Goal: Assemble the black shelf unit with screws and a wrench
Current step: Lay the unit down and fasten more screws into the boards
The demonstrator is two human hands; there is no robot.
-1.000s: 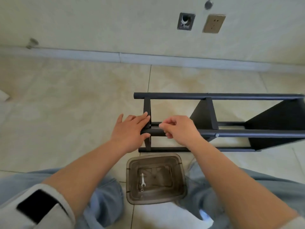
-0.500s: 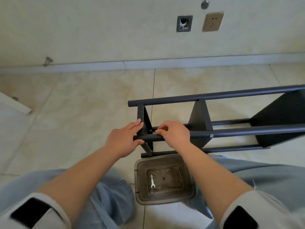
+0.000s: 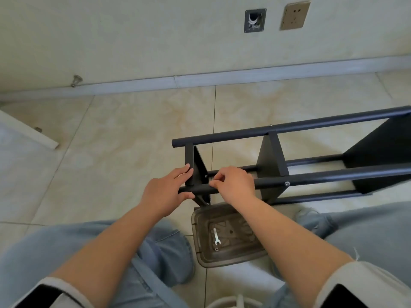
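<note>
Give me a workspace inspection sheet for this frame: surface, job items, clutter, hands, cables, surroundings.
Surface: beige tiled floor.
Job's things: black shelf unit lying on its side; small wrench in the brown plastic bin, a small metal part beside it.
Clutter: white board at left.
Grippers: left hand holds the near tube's end, fingers against the end shelf; right hand pinches at the same tube, what it pinches is hidden.
Cables: nothing seen.
Surroundings: wall socket, open wall box, baseboard, door stop.
</note>
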